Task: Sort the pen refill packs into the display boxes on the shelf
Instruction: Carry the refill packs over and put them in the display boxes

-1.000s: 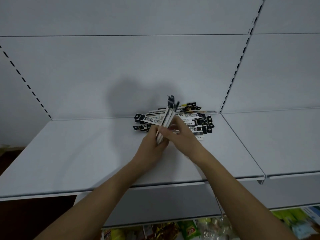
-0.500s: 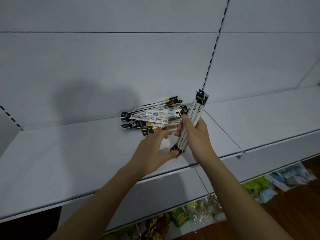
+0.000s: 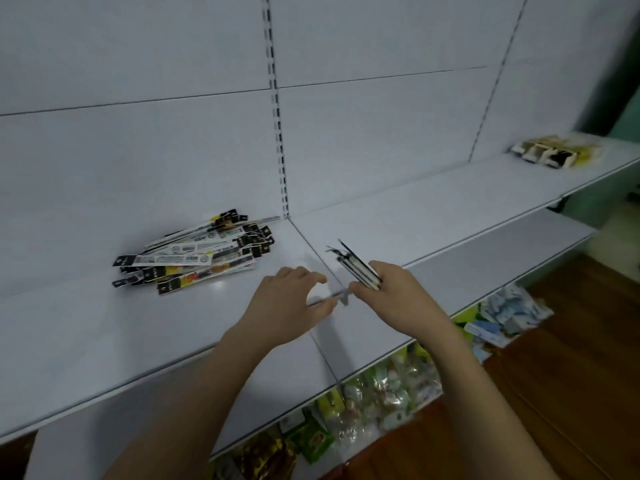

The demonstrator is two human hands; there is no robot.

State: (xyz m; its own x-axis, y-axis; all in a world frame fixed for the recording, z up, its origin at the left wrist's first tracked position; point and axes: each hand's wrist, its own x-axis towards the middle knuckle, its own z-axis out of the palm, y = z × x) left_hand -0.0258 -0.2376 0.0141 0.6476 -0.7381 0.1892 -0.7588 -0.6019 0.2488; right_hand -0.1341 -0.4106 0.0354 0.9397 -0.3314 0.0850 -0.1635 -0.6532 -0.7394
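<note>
A loose pile of pen refill packs (image 3: 197, 254), long and narrow with black and white labels, lies on the white shelf (image 3: 104, 327) to the left of my hands. My right hand (image 3: 391, 296) grips a small bundle of refill packs (image 3: 356, 268) by its lower end, the bundle pointing up and left over the shelf joint. My left hand (image 3: 287, 303) hovers just left of it with relaxed, slightly curled fingers and holds nothing. Display boxes (image 3: 554, 154), yellow, black and white, stand on the shelf far to the right.
A slotted upright (image 3: 277, 116) divides the white back panels. Below the shelf's front edge, bagged goods (image 3: 374, 400) and blue-white packets (image 3: 502, 317) lie on a lower level beside a wooden floor (image 3: 571, 341).
The view has swung right, bringing the display boxes into sight. My left hand has let go of the bundle; my right hand carries it rightward, away from the pile.
</note>
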